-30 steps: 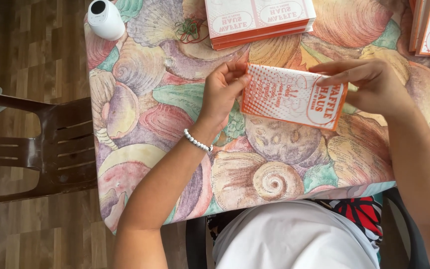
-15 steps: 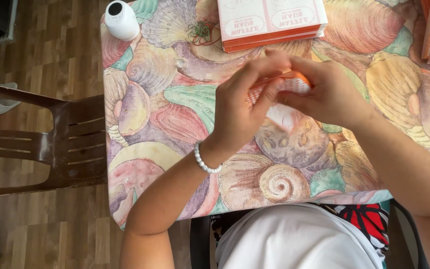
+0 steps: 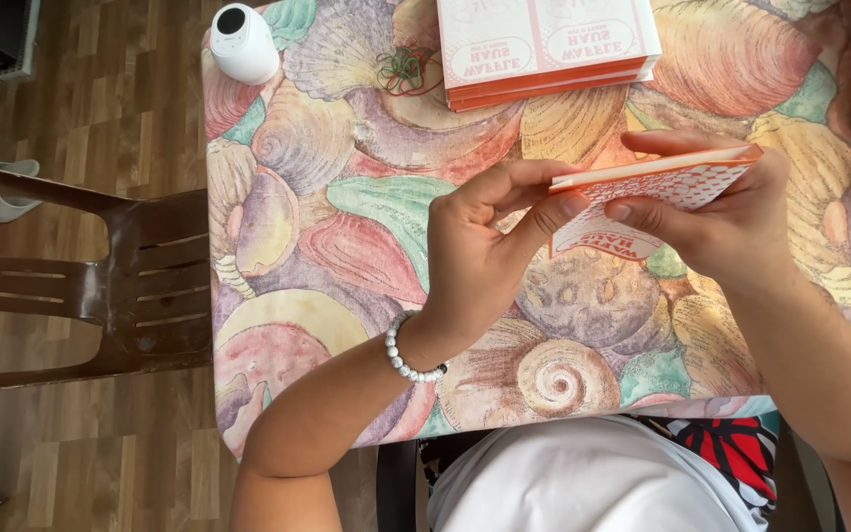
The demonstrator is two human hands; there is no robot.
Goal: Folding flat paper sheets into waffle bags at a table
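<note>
Head view, looking straight down, shows an orange-and-white paper bag [image 3: 664, 182] held flat and nearly edge-on above a table covered with a seashell-patterned cloth [image 3: 347, 197], a little to the 2 o'clock side of the frame's centre. The bag's left end is pinched by the left hand [image 3: 480, 251], thumb and forefinger closed on its edge, a white beaded bracelet [image 3: 408, 363] being worn at that wrist. The right end is clamped by the right hand [image 3: 731, 222], thumb underneath and fingers laid along the top edge, so both hands are closed on the same bag and neither is free. The step in hand is judged to be the folding or pressing flat of the bag, its upper edge being run between the fingertips; whether a crease is already made cannot be told from this angle. A next move would be expected to call for a firm, even pinch along the edge, with the bag kept level so the fold stays straight. At 12 o'clock a stack of similar flat bags [image 3: 549, 44] is seen lying on the cloth, well apart from the hands, with a tangle of rubber bands [image 3: 406, 69] just beside it. A small white camera-like device [image 3: 243, 41] stands at 11 o'clock, and a brown plastic chair [image 3: 100, 286] is set at 9 o'clock beside the table.
</note>
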